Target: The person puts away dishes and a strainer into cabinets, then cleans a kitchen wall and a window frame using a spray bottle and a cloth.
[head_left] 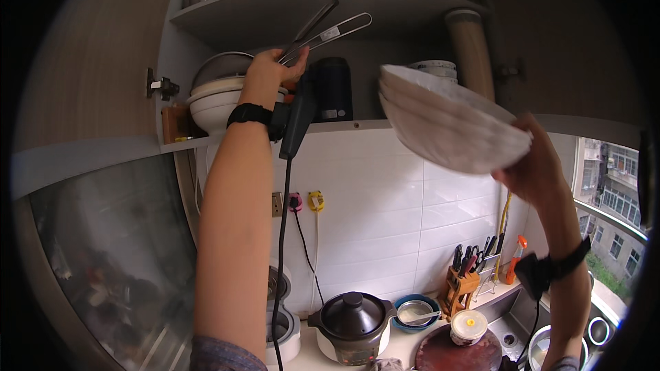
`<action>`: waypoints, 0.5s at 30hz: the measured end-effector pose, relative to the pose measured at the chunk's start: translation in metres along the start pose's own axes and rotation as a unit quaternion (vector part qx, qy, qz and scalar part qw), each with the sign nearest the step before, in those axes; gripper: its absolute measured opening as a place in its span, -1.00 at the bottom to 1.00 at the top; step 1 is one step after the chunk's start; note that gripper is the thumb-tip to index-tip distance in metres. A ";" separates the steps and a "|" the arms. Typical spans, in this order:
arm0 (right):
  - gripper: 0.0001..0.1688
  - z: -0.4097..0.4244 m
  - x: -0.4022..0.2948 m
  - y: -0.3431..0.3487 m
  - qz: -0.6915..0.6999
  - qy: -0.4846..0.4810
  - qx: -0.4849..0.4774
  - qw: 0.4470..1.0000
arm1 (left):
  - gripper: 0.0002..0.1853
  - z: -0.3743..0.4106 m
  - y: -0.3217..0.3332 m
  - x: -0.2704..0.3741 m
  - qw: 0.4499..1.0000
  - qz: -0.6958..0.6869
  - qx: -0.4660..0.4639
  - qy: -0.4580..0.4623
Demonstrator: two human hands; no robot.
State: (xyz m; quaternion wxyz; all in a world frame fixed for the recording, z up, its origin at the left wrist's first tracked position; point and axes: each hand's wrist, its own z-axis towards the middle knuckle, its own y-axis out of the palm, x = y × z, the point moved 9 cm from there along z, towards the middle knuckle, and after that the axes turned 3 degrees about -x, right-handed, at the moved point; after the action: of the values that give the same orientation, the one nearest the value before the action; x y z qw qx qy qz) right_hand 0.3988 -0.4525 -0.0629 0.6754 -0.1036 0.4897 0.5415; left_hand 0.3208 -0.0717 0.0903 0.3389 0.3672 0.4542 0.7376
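Note:
My left hand (276, 69) is raised into the wall cupboard and is shut on metal tongs (330, 34), whose looped end points up and right. Beside it stand a dark cylindrical container (332, 90) and stacked white bowls (214, 111) with a mesh strainer (221, 69) on top. At the right, my right hand (536, 165) grips the rim of a stack of large white bowls (454, 123), tilted and slightly blurred, in front of the shelf. Smaller patterned bowls (435, 68) are partly hidden behind that stack. Each wrist wears a black strap with a device.
Open cupboard doors (93, 62) flank the shelves. Below are an electric cooker (353, 327), a blue basin (416, 325), a round cutting board (459, 353) bearing a lidded container (468, 325), a knife block (459, 286), an orange spray bottle (516, 260) and a sink (508, 327). A black cable (283, 247) hangs from the left wrist.

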 end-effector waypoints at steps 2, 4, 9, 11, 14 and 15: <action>-0.42 0.041 -0.021 0.026 -0.034 -0.021 -0.099 0.994 | -0.48 0.011 0.008 0.014 0.999 0.049 -0.009 0.009; -0.34 0.081 -0.024 0.035 -0.086 -0.019 -0.065 0.994 | -0.50 0.034 0.017 0.034 0.987 0.141 -0.075 -0.014; -0.37 0.151 0.014 0.052 -0.074 0.041 -0.011 0.996 | -0.59 0.003 -0.001 0.009 0.997 0.017 -0.053 0.057; -0.40 0.166 0.020 0.058 -0.082 0.036 0.030 0.996 | -0.62 0.016 0.002 0.013 0.997 0.010 -0.060 0.049; -0.47 0.198 0.034 0.056 -0.064 0.045 0.088 0.993 | -0.64 0.032 0.006 0.025 0.997 -0.004 -0.073 0.038; -0.48 0.203 0.040 0.059 -0.056 0.045 0.082 0.994 | -0.65 0.035 0.005 0.026 0.996 -0.018 -0.080 0.034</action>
State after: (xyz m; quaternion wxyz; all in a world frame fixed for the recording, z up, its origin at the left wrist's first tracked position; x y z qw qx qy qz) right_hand 0.4581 -0.2682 0.0305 0.6879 -0.0990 0.5560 0.4558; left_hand 0.3363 -0.0371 0.1123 0.3644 0.3054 0.4117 0.7774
